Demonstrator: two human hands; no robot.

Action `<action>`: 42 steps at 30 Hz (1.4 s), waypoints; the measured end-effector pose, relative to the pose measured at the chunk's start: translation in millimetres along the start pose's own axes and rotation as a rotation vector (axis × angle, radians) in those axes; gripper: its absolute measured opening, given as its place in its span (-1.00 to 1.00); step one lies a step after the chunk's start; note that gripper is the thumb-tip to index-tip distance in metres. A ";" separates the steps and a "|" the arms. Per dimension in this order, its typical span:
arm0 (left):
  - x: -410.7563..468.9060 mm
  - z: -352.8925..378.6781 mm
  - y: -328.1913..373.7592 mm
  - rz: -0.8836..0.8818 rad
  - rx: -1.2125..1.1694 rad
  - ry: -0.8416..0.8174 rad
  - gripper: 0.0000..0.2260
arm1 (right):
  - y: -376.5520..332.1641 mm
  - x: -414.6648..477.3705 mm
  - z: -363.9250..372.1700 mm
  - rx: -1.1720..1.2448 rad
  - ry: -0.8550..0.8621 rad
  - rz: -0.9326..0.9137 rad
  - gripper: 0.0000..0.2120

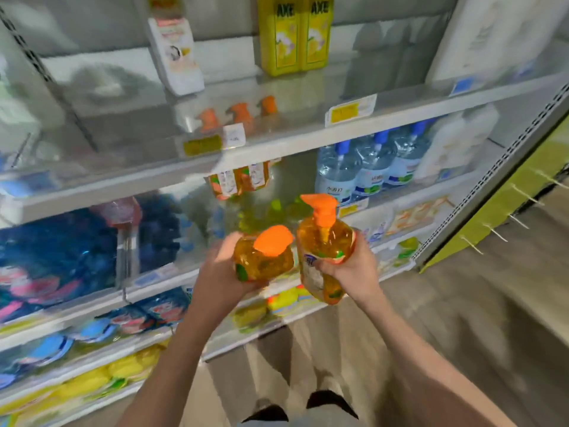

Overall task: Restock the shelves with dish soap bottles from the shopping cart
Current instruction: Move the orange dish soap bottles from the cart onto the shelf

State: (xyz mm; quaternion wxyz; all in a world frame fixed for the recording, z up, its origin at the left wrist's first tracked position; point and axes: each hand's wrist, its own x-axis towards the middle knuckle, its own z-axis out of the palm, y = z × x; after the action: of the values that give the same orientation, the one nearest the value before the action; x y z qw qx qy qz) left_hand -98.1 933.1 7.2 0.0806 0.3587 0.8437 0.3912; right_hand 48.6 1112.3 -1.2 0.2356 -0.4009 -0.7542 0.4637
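Each of my hands carries an orange dish soap bottle with an orange pump top. My left hand (220,269) grips one bottle (264,263) tilted toward me, its pump cap facing the camera. My right hand (351,266) grips the second bottle (323,251) nearly upright, pump nozzle pointing left. Both are held in front of the middle shelves. Matching orange bottles (238,180) stand on the shelf (277,143) straight ahead, their pump tops (237,114) showing through its clear front. The shopping cart is out of view.
Clear bottles with blue pumps (363,171) stand right of the orange ones. Yellow AXE bottles (295,35) sit on the upper shelf. Blue packages (61,251) fill the left, yellow items (92,380) the low shelves. A green-yellow end panel (508,211) with hooks stands at right; wood floor (462,318) lies below.
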 end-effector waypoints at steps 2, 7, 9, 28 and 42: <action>16.9 1.4 10.8 -0.022 -0.006 0.076 -0.26 | -5.9 34.7 -1.0 0.014 -0.057 -0.080 -0.29; 58.1 14.1 16.9 -0.061 -0.004 0.255 -0.24 | -15.4 104.5 9.7 0.066 -0.182 -0.211 -0.36; 71.9 22.9 6.2 -0.048 -0.011 0.311 -0.25 | -12.3 126.8 22.7 0.065 -0.224 -0.252 -0.37; 179.7 52.3 -94.2 -0.272 -0.093 0.357 -0.20 | 47.8 252.2 116.4 0.251 -0.274 -0.213 -0.29; 205.2 104.6 -137.3 -0.243 -0.277 0.329 -0.30 | 69.4 258.0 137.8 -0.106 -0.008 -0.365 -0.27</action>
State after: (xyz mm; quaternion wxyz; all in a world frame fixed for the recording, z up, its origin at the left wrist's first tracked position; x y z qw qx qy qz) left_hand -278.7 1073.3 -132.9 0.0371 0.1715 0.8208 0.5436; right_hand -171.1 1271.5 -130.4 0.2913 -0.2676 -0.8387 0.3744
